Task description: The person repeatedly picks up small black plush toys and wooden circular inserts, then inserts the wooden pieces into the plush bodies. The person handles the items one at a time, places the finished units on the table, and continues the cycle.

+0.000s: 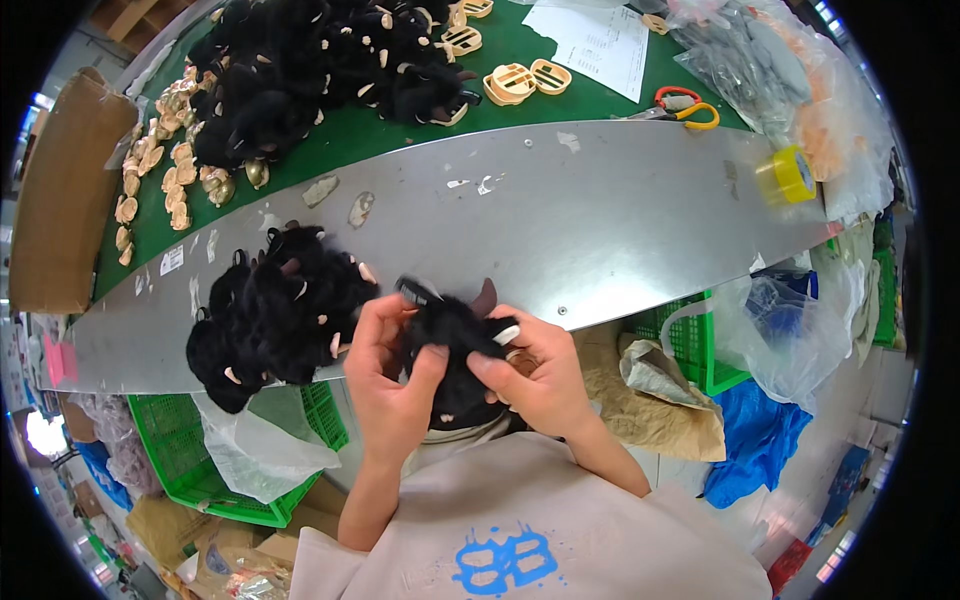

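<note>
- The grey metal table [640,200] is the largest thing; its near edge bends across, beyond the two hands.
- On this table, the heap of black plush pieces [280,310] lies to the left of the hands. The left hand is the nearer one to it.
- The left hand [393,372] is closed on the left side of one plush toy, with its thumb pressed on the upper face.
- The right hand [543,378] is closed on the right side of the same toy, its thumb also on top. The two thumbs are apart, with black fur between them.
- The black plush toy [452,335] is thus directly between both grips, in front of the person's body, near the table edge. Its longer line seems to run from the table toward the body, but the fur is soft and partly covered, so I cannot be sure.
- The dark brown horn [486,297] points away from the person, nearer to the right hand.
- The small pale piece [507,334] is just beside the right fingers.
</note>
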